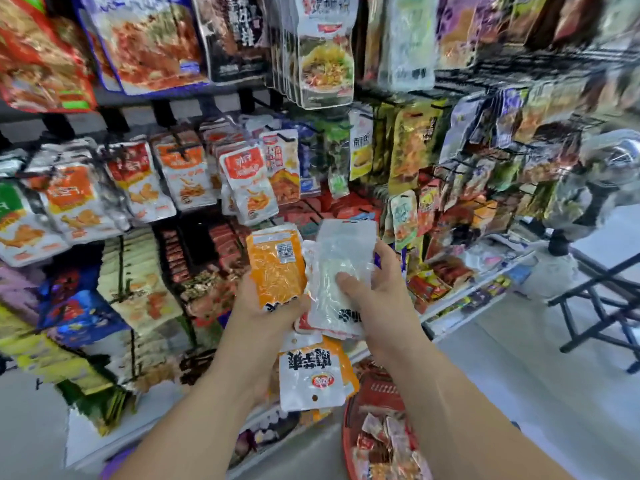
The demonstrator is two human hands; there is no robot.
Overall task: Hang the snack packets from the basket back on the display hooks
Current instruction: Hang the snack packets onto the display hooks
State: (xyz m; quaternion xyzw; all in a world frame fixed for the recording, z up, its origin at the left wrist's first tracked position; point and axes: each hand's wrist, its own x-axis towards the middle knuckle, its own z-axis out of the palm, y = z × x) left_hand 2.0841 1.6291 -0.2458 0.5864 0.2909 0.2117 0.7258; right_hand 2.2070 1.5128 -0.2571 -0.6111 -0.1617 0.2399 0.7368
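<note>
My left hand (266,306) grips an orange snack packet (275,265), held back side up with its barcode showing. More packets hang below that hand, the front one white and orange with black lettering, upside down (311,375). My right hand (377,289) holds a clear white packet (341,268) next to the orange one, thumb pressed on its face. A red basket (349,434) with several small packets sits low at the bottom, under my right forearm. Display hooks (280,135) with hanging packets fill the rack ahead.
Rows of hung snack bags cover the wall rack from left to right, with a white shelf edge (460,299) of small goods at the right. A black metal stand (602,292) is on the pale floor at far right.
</note>
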